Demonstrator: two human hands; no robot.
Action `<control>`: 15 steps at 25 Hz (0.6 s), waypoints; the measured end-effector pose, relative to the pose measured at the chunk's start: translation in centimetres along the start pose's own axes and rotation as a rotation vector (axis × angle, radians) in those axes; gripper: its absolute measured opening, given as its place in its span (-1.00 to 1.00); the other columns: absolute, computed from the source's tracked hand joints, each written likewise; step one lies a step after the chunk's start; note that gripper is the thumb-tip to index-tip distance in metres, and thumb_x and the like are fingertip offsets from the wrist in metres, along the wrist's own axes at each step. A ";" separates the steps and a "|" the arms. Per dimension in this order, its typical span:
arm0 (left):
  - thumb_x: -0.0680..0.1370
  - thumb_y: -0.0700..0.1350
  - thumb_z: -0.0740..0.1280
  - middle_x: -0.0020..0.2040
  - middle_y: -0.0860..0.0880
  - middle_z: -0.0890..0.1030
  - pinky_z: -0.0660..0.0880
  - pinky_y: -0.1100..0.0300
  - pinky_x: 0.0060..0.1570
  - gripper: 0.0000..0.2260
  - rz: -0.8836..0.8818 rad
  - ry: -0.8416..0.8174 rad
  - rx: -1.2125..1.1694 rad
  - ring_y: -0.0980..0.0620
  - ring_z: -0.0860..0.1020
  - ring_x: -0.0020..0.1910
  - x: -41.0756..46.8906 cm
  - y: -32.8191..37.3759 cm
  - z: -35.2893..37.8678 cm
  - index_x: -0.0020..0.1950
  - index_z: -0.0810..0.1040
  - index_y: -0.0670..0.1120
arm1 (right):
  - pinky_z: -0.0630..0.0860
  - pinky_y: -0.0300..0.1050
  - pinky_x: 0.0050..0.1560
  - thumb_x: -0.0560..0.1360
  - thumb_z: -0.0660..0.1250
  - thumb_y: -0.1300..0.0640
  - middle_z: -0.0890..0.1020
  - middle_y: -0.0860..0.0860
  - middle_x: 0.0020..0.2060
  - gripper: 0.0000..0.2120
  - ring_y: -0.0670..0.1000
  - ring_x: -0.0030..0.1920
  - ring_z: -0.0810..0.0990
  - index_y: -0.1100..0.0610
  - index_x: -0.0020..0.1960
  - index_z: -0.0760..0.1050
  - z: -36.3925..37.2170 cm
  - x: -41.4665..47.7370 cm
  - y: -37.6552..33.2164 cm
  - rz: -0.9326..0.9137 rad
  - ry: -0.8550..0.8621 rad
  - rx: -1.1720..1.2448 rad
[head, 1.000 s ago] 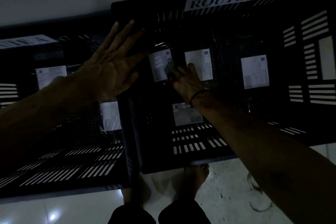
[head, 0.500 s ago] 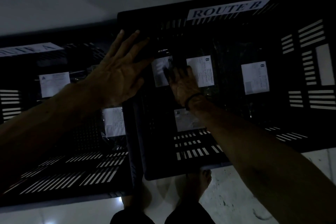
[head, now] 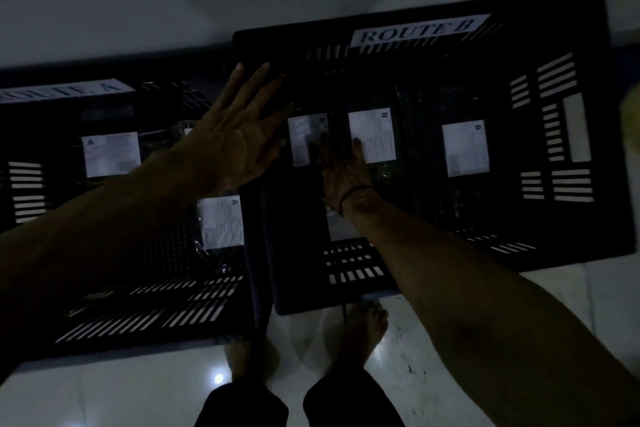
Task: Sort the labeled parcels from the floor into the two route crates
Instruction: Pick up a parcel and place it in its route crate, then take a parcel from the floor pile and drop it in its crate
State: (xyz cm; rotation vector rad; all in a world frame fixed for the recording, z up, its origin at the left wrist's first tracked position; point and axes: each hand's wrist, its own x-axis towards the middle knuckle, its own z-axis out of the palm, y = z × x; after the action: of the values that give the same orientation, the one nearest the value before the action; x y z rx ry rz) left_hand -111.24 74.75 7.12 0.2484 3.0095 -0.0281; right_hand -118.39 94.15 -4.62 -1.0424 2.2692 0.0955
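Black slatted plastic forms both crates on the pale tiled floor (head: 138, 388): the Route A crate (head: 138, 305) to the left and the Route B crate (head: 571, 135) to the right, standing side by side.

The left hand (head: 235, 135) is spread wide, back upward, with straight, splayed fingers. It hovers over the line where the two crates meet, its fingertips over the far left corner of the Route B crate. It holds nothing, and the dim light hides whether it touches the rim.

The right hand (head: 341, 170), with a dark band (head: 349, 196) at the wrist, reaches down inside the Route B crate. Its fingers lie stretched forward, flat on the parcels there, between the first B parcel (head: 301, 128) and the second B parcel (head: 375, 132), with the thumb over the second one's label. No curl or pinch is visible.

A third B parcel (head: 465, 147) lies farther right, well apart from the hand. Another pale label (head: 337, 229) shows under the right wrist. Two A parcels (head: 110, 154) (head: 221, 220) lie in the Route A crate. Bare feet (head: 367, 326) stand just before the crates.
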 end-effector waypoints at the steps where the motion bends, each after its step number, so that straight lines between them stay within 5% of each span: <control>1: 0.63 0.17 0.05 0.53 -0.27 0.23 -0.03 -0.20 0.53 -0.43 -0.026 -0.017 -0.013 -0.26 0.09 0.55 -0.4 0.5 -0.7 0.49 0.34 -0.18 | -0.05 0.27 0.47 0.59 0.16 -0.14 0.03 0.14 0.56 -0.33 0.21 0.55 0.03 0.08 0.58 0.00 -1.5 -1.5 0.0 -0.026 0.030 -0.041; 6: 0.60 0.33 -0.14 0.55 -0.24 0.19 0.07 -0.19 0.51 -0.27 -0.085 -0.182 -0.069 -0.23 0.10 0.56 -5.0 3.5 -8.0 0.54 0.27 -0.16 | 0.06 0.25 0.44 0.60 0.11 -0.17 0.11 0.11 0.55 -0.38 0.17 0.53 0.07 0.11 0.55 0.12 -14.4 -10.4 -2.1 -0.124 0.014 -0.130; 11: 0.54 0.38 -0.20 0.59 -0.21 0.05 -0.04 -0.16 0.53 -0.21 -0.413 -0.257 -0.265 -0.18 -0.02 0.58 -16.0 3.0 -19.1 0.59 0.12 -0.11 | 0.10 0.16 0.43 0.60 0.14 -0.15 0.23 0.09 0.50 -0.42 0.15 0.46 0.22 0.12 0.52 0.21 -27.4 -20.2 -5.6 -0.297 0.024 -0.268; 15: 0.60 0.31 -0.13 0.56 -0.25 0.15 0.11 -0.17 0.47 -0.29 -0.701 -0.233 -0.362 -0.25 0.14 0.54 -27.9 2.9 -26.6 0.54 0.24 -0.17 | 0.14 0.09 0.42 0.60 0.09 -0.21 0.22 0.07 0.51 -0.39 0.13 0.46 0.23 0.09 0.54 0.15 -33.9 -27.0 -13.0 -0.395 -0.074 -0.348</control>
State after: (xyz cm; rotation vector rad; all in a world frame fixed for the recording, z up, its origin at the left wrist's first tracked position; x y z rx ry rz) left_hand -86.59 73.89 36.91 -0.7789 2.6413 0.3852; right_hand -113.55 92.45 40.32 -1.6209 1.9792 0.3651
